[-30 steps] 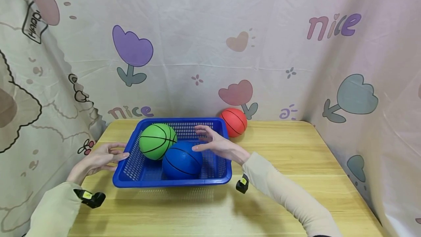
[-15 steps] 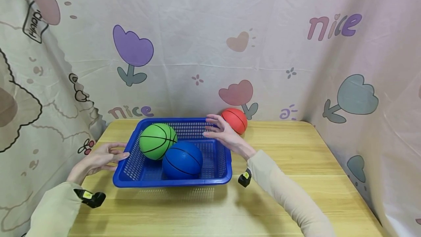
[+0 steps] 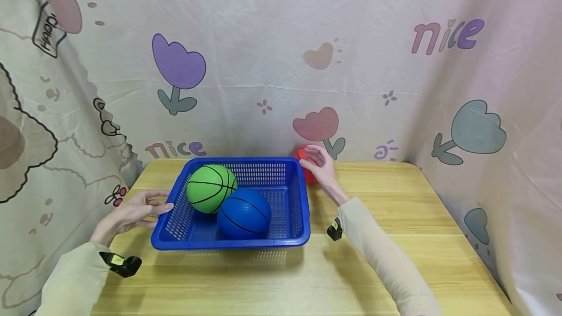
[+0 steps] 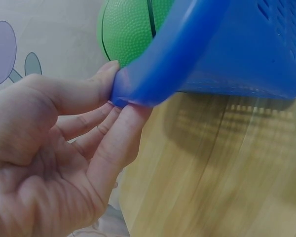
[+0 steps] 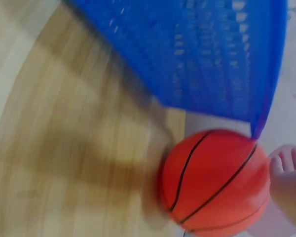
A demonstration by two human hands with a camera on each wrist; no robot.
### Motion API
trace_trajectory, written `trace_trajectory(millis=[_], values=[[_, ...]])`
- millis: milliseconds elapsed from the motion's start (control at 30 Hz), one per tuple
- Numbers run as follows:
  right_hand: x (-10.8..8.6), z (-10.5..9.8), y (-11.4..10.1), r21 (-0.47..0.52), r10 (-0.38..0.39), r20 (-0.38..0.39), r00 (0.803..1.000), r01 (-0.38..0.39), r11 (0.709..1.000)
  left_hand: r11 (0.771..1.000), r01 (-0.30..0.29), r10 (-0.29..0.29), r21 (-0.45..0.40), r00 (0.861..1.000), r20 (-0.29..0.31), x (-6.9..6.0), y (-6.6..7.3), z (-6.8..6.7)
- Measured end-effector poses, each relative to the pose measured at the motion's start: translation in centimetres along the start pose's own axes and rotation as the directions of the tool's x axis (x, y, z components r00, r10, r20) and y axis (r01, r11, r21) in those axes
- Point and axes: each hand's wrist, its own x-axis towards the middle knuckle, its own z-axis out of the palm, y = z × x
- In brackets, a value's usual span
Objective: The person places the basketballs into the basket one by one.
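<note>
My left hand [image 3: 133, 211] pinches the left rim of the blue basket [image 3: 230, 245]; in the left wrist view the thumb lies over the rim and the fingers under it [image 4: 64, 148]. Inside the basket are a green ball [image 3: 211, 188] and a blue ball [image 3: 244, 214], side by side. Past the basket's right back corner, my right hand [image 3: 322, 169] hovers with parted, relaxed fingers in front of the red ball [image 3: 310, 176], partly covering it. The right wrist view has the red ball [image 5: 214, 182] beside the basket, fingers [image 5: 288, 160] at its edge; contact cannot be told.
The wooden table [image 3: 395, 208] extends to the right of the basket and in front of it. A patterned curtain [image 3: 263, 62] hangs behind the table and along both sides. The red ball is close to the back curtain.
My right hand has moved from above the blue ball, over the basket's right rim, to the red ball. The left hand and the basket have stayed in place.
</note>
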Motion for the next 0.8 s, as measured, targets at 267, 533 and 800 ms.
trace_trajectory(millis=[267, 533, 800], values=[[0.5, -1.4, 1.3, -0.067, -0.080, -0.072, 0.994, 0.076, 0.995, 1.000, 0.002, -0.002, -0.004, 1.000, 0.000, 0.1, 0.0, 0.0], [0.6, -1.8, 1.3, -0.269, -0.029, -0.004, 1.000, 0.027, 0.963, 1.000, -0.001, 0.001, -0.019, 1.000, 0.013, 0.1, 0.0, 0.1], [0.7, -2.7, 1.6, -0.357, 0.053, -0.044, 0.998, -0.065, 0.932, 1.000, 0.005, -0.005, -0.001, 1.000, 0.002, 0.0, 0.1, 0.0]])
